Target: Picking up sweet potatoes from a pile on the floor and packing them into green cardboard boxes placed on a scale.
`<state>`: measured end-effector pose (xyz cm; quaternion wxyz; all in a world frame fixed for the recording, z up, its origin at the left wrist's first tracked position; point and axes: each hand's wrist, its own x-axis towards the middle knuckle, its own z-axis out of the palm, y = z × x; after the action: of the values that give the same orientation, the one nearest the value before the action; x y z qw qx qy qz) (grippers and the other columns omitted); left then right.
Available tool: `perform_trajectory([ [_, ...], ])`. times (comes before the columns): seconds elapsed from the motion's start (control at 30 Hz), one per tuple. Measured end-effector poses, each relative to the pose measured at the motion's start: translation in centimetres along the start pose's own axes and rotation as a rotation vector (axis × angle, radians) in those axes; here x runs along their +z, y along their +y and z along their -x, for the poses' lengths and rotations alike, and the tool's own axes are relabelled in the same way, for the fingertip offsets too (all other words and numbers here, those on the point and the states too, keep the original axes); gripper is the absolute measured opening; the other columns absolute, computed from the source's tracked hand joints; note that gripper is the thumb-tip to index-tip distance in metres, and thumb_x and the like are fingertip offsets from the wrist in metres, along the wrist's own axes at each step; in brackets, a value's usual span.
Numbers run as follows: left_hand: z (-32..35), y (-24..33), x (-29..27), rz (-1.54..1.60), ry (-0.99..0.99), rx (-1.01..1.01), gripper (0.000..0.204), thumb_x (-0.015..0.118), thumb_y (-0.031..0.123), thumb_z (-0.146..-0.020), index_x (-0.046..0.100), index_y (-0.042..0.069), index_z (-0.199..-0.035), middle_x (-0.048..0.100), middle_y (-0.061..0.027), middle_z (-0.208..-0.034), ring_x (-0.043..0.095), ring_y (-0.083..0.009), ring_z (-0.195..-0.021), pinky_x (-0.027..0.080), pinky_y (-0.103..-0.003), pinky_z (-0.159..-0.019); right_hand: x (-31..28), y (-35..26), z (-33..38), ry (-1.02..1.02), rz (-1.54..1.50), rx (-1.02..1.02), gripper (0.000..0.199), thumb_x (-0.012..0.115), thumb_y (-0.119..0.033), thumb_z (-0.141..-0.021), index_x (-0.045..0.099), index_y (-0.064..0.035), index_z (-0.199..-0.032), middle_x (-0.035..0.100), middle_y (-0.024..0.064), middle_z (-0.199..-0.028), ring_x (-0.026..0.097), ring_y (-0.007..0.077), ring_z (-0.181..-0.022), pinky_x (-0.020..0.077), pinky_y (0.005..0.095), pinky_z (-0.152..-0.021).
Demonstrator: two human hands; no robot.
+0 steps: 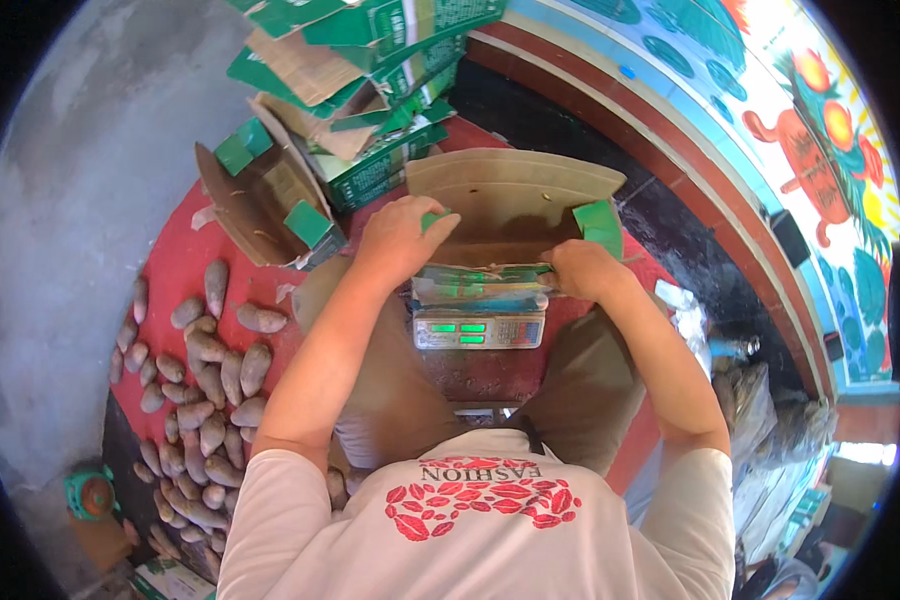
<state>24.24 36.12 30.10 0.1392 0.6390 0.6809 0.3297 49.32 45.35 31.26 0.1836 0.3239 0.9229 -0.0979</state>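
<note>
In front of me an open cardboard box (515,180), brown inside with green corner flaps, sits behind a digital scale (480,332) with lit green displays; whether it rests on the scale's platform is hidden. My left hand (405,238) is closed around the box's left green flap, the thumb toward the inside. At the near right corner my right hand (582,270) grips the box edge, fingers bent over it. Clear plastic and green print show along the near wall. The box's inside looks bare apart from small specks.
Many brown tubers (210,430) lie on the red mat (270,340) to my left. A second open box (270,200) stands at the far left, beside a stack of green cartons (370,90). Crumpled plastic bags (760,420) are at my right. A painted wall (810,150) curves behind.
</note>
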Motion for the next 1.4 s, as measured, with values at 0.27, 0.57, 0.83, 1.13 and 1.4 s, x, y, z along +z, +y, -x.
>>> perform_trajectory([
  [0.27, -0.4, 0.9, 0.8, -0.033, -0.004, -0.007, 0.036, 0.061, 0.039, -0.082, 0.065, 0.004, -0.089, 0.065, -0.0149, -0.090, 0.060, -0.0339, -0.087, 0.047, -0.045, -0.077, -1.0, 0.4, -1.1, -0.231, -0.256, -0.075, 0.041, 0.061, -0.037, -0.084, 0.065, -0.0038, -0.106, 0.065, 0.0210, -0.091, 0.062, 0.0368, -0.085, 0.0480, 0.0432, -0.078],
  [0.57, -0.2, 0.7, 1.2, -0.126, -0.027, 0.032, 0.033, 0.061, 0.034, -0.084, 0.063, 0.003, -0.094, 0.064, -0.0142, -0.098, 0.059, -0.0325, -0.092, 0.046, -0.040, -0.081, -2.0, 1.9, -1.1, -0.162, -0.630, -0.329, 0.050, 0.069, -0.035, -0.080, 0.058, -0.0011, -0.115, 0.065, 0.0198, -0.099, 0.064, 0.0293, -0.092, 0.0498, 0.0360, -0.080],
  [0.83, 0.1, 0.8, 1.0, -0.144, -0.031, -0.007, 0.031, 0.065, 0.029, -0.082, 0.063, 0.002, -0.096, 0.063, -0.0145, -0.095, 0.059, -0.0317, -0.085, 0.046, -0.040, -0.077, -2.3, 2.7, -0.6, 0.135, -0.708, -0.266, 0.042, 0.071, -0.028, -0.078, 0.061, 0.0007, -0.108, 0.065, 0.0178, -0.101, 0.063, 0.0305, -0.092, 0.0498, 0.0368, -0.080],
  [1.13, 0.6, 0.6, 1.2, -0.162, 0.010, 0.045, 0.031, 0.067, 0.030, -0.081, 0.063, 0.002, -0.094, 0.063, -0.0146, -0.095, 0.059, -0.0325, -0.087, 0.046, -0.040, -0.077, -3.4, 3.3, -1.6, 0.800, -0.347, -0.152, 0.037, 0.069, -0.015, -0.077, 0.060, -0.0034, -0.111, 0.060, 0.0164, -0.108, 0.059, 0.0333, -0.096, 0.0478, 0.0390, -0.084],
  [1.4, 0.9, 1.0, 1.1, -0.067, -0.001, 0.079, 0.037, 0.066, 0.041, -0.079, 0.064, 0.005, -0.088, 0.064, -0.0125, -0.088, 0.059, -0.0315, -0.088, 0.044, -0.042, -0.077, -1.5, 7.7, -5.2, 0.717, -0.201, 0.127, 0.032, 0.060, -0.012, -0.082, 0.059, -0.0071, -0.113, 0.063, 0.0148, -0.102, 0.059, 0.0327, -0.097, 0.0479, 0.0394, -0.081],
])
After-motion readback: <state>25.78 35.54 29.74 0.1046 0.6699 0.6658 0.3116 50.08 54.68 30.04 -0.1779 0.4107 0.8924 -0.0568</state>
